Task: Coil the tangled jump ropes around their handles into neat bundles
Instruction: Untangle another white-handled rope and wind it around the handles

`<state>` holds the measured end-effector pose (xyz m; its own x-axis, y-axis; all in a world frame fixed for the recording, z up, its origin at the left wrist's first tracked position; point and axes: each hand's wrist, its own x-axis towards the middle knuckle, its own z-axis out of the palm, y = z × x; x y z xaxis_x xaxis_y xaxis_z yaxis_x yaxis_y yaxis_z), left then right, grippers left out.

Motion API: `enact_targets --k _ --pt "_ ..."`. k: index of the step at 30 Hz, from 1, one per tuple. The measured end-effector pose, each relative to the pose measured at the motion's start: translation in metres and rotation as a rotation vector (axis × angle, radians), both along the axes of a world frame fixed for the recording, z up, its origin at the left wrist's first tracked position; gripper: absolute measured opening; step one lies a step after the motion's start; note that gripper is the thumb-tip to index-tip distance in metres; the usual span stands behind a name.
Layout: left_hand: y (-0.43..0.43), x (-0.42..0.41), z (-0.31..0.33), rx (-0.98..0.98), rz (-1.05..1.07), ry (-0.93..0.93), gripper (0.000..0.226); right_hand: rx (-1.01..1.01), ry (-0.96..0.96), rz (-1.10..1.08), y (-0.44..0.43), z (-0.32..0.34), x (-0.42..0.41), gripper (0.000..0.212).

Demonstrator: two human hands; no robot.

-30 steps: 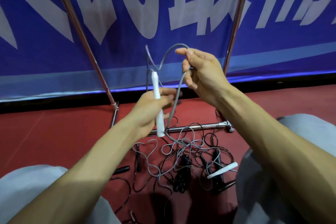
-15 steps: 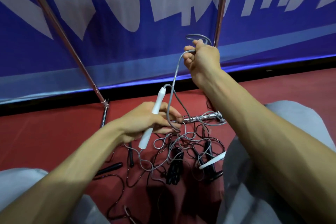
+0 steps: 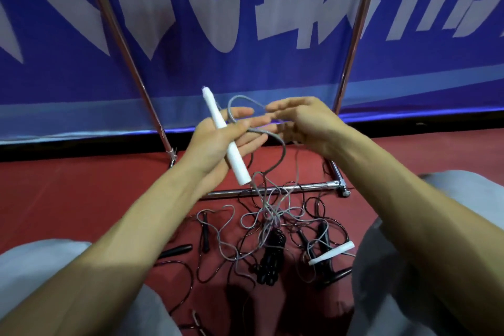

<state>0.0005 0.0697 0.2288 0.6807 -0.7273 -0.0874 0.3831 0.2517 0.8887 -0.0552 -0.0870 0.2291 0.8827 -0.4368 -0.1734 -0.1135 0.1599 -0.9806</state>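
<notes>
Head view, left grip: palm up, fingers only loosely bent, grasping the white handle that lies slantwise across the palm.
White handle, position: upper end pokes out past the fingers toward the blue banner; lower end hangs out below the heel of the palm.
Right grip: released, fingers stretched out flat toward the left grip. The frame is blurred here.
Grey rope: arches in a loop between the two grips, its top right at the right fingertips; contact cannot be confirmed. From there it drops to the floor.
Tangle: grey and thin black cords heaped on the red floor, below both grips and between the knees.
Second white handle: lying on the floor at the tangle's right edge, well apart from either grip.
Coiled black rope: in the middle of the tangle.
Metal bar: lies on the floor just behind the tangle.
</notes>
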Motion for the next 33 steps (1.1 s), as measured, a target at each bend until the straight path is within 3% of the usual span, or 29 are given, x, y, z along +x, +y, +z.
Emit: enact_targets --k 6,10,13,19,23,28,33 --pt "0.012 0.023 0.014 -0.277 0.151 0.21 0.013 -0.357 0.086 0.528 0.018 -0.021 0.002 0.045" --pt "0.023 0.033 0.026 -0.443 0.171 0.306 0.014 -0.642 0.195 0.593 0.029 -0.031 0.0 0.018" --pt "0.029 0.038 0.03 -0.504 0.196 0.332 0.012 -0.769 0.306 0.503 0.029 -0.04 0.002 0.021" --pt "0.027 0.039 0.023 -0.442 0.291 0.357 0.013 -0.103 0.023 0.118 0.019 -0.016 0.002 0.015" --pt "0.015 0.029 0.011 -0.25 0.241 0.248 0.021 0.251 -0.138 -0.01 0.014 0.008 -0.004 0.013" --pt "0.001 0.006 -0.007 0.145 -0.077 0.006 0.029 0.552 -0.292 -0.072 0.012 0.026 -0.008 0.016" --pt "-0.004 -0.02 -0.024 0.366 -0.445 -0.227 0.029 0.6 -0.351 -0.108 0.009 0.029 -0.01 0.005"
